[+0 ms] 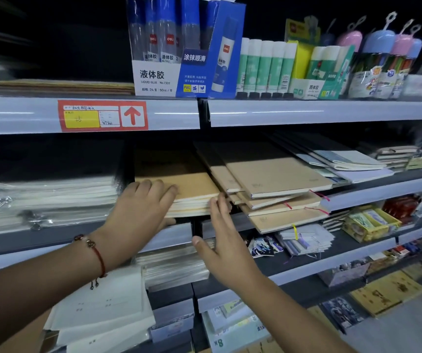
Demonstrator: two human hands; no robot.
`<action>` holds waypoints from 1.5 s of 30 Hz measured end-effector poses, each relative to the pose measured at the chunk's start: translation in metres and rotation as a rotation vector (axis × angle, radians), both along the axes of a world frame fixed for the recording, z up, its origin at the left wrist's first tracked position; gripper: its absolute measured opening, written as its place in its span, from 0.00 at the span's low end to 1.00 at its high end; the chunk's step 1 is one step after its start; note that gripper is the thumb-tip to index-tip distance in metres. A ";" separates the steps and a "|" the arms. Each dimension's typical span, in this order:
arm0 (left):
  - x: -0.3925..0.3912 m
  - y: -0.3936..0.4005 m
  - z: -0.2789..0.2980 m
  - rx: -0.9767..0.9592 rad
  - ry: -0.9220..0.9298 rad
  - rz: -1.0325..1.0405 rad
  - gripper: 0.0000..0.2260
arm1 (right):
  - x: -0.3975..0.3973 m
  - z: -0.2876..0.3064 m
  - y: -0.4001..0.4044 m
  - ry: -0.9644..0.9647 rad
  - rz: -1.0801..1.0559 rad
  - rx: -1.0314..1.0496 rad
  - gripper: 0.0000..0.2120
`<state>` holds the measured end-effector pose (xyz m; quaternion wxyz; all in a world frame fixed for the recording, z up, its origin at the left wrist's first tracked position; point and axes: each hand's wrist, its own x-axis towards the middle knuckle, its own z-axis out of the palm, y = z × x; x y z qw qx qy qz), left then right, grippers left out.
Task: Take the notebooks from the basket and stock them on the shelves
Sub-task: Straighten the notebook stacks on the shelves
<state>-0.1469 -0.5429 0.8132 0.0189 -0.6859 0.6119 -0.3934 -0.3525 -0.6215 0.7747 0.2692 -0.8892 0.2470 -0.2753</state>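
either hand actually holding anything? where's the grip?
Left hand grips the kraft notebook stack at its front left corner, fingers on top, thumb beneath. Right hand holds nothing, fingers straight.

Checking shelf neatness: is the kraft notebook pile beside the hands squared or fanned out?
Fanned out. The kraft notebook pile is skewed, each cover stepped off the one below, with corners overhanging the shelf edge.

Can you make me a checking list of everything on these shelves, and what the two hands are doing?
Surface: grey shelf edge with a red price tag.
Job's things: brown notebook stack on the middle shelf; a messier, fanned brown stack beside it.
Clutter: liquid glue box and glue sticks above; plastic-wrapped white pads at left.
Grips: left hand holds the stack's front edge; right hand open, fingertips at the stack's corner.
Cables: nothing seen.
Surroundings: dark shop aisle; basket not in view.
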 end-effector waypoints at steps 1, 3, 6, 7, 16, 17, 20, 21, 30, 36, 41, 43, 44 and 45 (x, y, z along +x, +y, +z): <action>0.006 -0.003 -0.001 -0.015 -0.009 -0.006 0.32 | 0.003 0.000 -0.007 0.035 0.019 -0.021 0.40; 0.012 -0.008 0.001 -0.008 -0.006 0.012 0.32 | 0.010 0.003 -0.017 0.074 0.050 -0.029 0.40; 0.014 -0.014 0.002 0.022 -0.003 0.077 0.31 | 0.015 0.006 -0.026 0.143 0.060 -0.048 0.40; 0.015 -0.016 0.001 0.018 0.002 0.096 0.32 | 0.016 0.007 -0.028 0.170 0.060 -0.054 0.40; 0.016 -0.036 0.002 -0.014 0.181 0.214 0.28 | 0.036 0.010 -0.021 0.021 -0.040 0.053 0.36; 0.018 -0.035 0.000 -0.026 0.176 0.205 0.28 | 0.032 0.006 -0.016 -0.022 -0.033 0.094 0.35; 0.022 -0.034 -0.004 -0.031 0.144 0.208 0.27 | 0.022 0.001 -0.005 -0.055 -0.040 0.143 0.34; 0.022 -0.036 -0.004 -0.032 0.136 0.214 0.26 | 0.022 0.001 -0.005 -0.044 -0.044 0.134 0.34; 0.014 -0.035 -0.003 0.020 0.090 0.307 0.27 | 0.043 0.008 -0.015 0.145 -0.095 -0.060 0.41; 0.008 -0.035 -0.014 -0.039 0.099 0.312 0.24 | 0.061 0.001 -0.021 0.311 -0.135 -0.288 0.41; 0.004 -0.035 -0.011 -0.036 0.139 0.320 0.23 | 0.066 -0.003 -0.022 0.363 -0.165 -0.342 0.42; 0.002 -0.033 -0.009 -0.031 0.157 0.324 0.24 | 0.064 -0.001 -0.020 0.370 -0.164 -0.349 0.41; -0.002 -0.031 -0.008 -0.032 0.159 0.327 0.26 | 0.062 0.000 -0.018 0.362 -0.151 -0.350 0.41; -0.005 -0.029 -0.005 -0.031 0.153 0.328 0.29 | 0.060 0.001 -0.015 0.342 -0.132 -0.356 0.41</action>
